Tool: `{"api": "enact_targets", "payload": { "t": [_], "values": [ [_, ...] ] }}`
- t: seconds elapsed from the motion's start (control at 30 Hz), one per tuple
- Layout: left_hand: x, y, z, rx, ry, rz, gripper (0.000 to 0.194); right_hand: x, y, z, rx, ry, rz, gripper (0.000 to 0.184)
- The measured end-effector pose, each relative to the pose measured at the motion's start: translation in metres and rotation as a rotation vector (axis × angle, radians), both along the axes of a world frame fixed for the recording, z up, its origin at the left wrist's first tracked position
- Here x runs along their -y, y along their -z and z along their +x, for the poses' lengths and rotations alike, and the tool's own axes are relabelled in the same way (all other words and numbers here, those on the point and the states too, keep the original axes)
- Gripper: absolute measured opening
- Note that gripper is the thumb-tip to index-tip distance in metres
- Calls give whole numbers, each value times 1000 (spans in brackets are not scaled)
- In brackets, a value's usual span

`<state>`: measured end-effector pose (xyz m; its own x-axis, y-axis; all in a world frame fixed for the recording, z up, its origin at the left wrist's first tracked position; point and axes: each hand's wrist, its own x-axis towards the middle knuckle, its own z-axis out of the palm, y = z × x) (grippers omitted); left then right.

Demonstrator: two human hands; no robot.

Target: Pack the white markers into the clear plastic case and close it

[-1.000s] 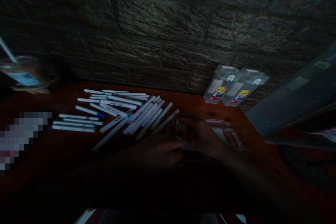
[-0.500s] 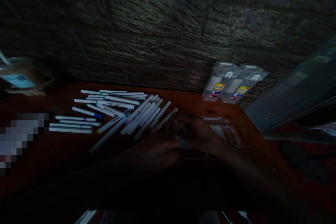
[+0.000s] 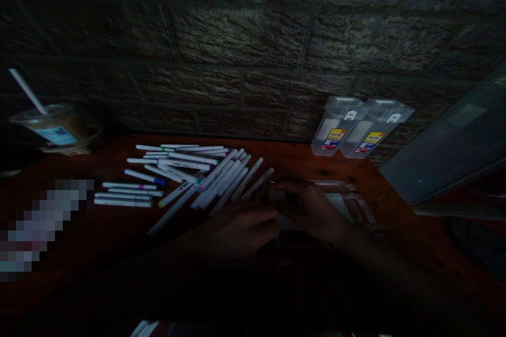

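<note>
Partly beneath right hand (image 3: 311, 210), clear case (image 3: 340, 202)

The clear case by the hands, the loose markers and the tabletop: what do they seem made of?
The clear case looks like glossy hard plastic: see-through walls, bright edges. The markers seem smooth white plastic, with highlights along straight barrels. The tabletop is probably wood with a slight sheen, given its reddish-brown tone and knot-like spots, though dimness leaves that open.

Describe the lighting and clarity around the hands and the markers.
Head view: very dim overall, bare left hand and bare right hand sunk in shadow; same head view: slim white cylindrical markers stand out brighter, while a blocky pixelated patch hides detail at left.
</note>
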<state>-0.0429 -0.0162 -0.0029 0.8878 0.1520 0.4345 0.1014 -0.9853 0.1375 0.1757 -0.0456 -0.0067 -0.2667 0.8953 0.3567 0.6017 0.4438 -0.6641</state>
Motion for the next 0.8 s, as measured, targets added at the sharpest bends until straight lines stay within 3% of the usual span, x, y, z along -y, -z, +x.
{"api": "enact_targets", "payload": {
  "t": [0.13, 0.37, 0.6, 0.8],
  "values": [
    [-10, -5, -1, 86, -110, -69, 22, 4, -4, 4, -50, 80, 37, 21],
    [-28, -7, 1, 70, -352, -91, 22, 8, -12, 9, 57, 100, 109, 21],
    [-34, -11, -1, 80, -416, -144, 21, 9, -17, 10, 125, 141, 159, 23],
    [-43, -37, -13, 79, -468, -248, 27, 8, -18, 15, 154, 204, 215, 21]
  ]
}}
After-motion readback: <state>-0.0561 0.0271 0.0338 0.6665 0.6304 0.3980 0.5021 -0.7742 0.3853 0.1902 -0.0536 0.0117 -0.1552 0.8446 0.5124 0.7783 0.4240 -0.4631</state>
